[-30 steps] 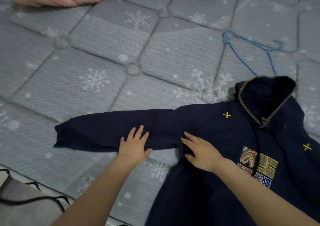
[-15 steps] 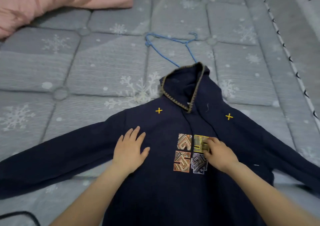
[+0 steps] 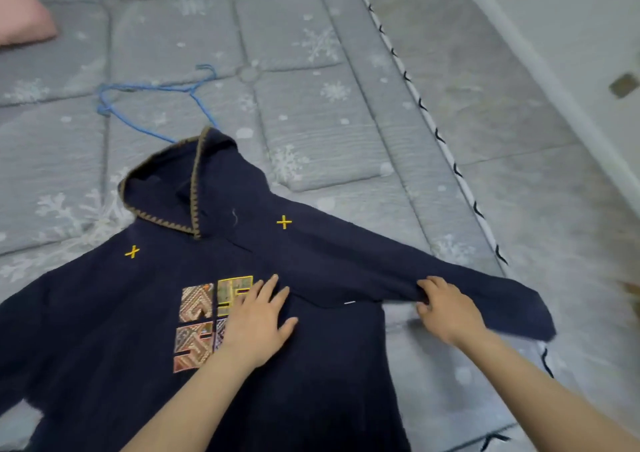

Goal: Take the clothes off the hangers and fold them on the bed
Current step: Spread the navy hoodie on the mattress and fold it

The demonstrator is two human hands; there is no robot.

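Grey snowflake bed (image 3: 311, 112) holds blue hanger (image 3: 145, 88) beside navy hoodie (image 3: 311, 365).

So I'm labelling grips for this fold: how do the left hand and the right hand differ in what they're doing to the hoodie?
The left hand lies flat with straight, spread fingers on the hoodie chest, partly covering the patchwork patch; the right hand curls its fingers round the lower edge of the sleeve. The left sits over the body, the right out near the mattress edge. Both touch the same garment.
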